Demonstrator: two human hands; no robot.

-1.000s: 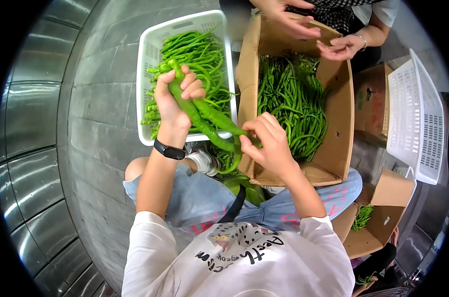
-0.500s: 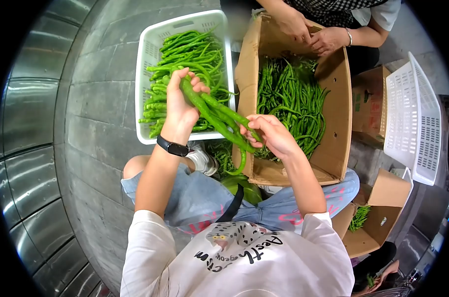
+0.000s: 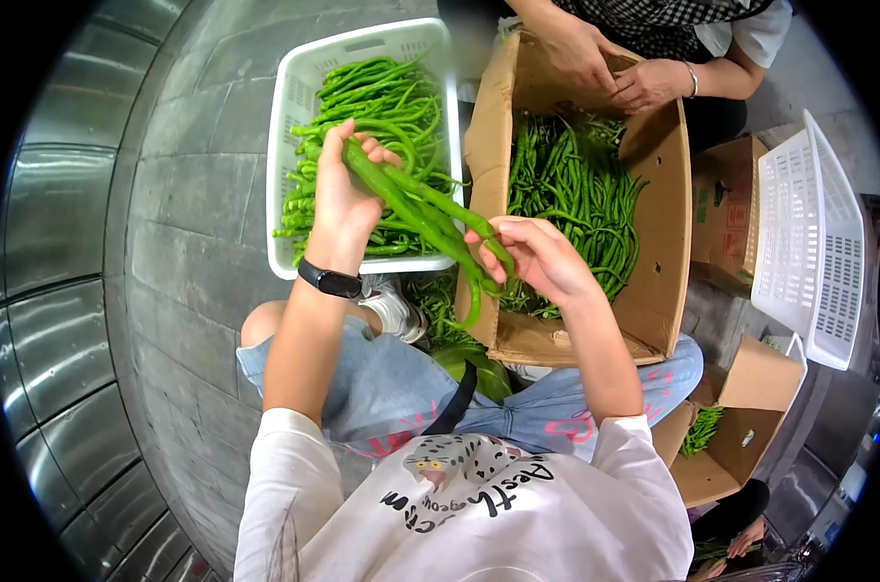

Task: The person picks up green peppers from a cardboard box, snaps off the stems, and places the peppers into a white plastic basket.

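Peppers (image 3: pixel 401 199), long and green, held aslant at sitter's twelve o'clock. Left hand (image 3: pixel 346 199) closed round upper ends; right hand (image 3: pixel 544 259) half curled at tips, whether pinching can't tell from here. White crate (image 3: pixel 283 121) with more peppers (image 3: pixel 377 92) at eleven; cardboard box (image 3: pixel 660 223) at one, co-worker's hands (image 3: pixel 648 85) at its far end.

Grey tiled floor (image 3: pixel 202 233) beneath a white crate (image 3: pixel 281 175) and an open cardboard box (image 3: pixel 668 204)
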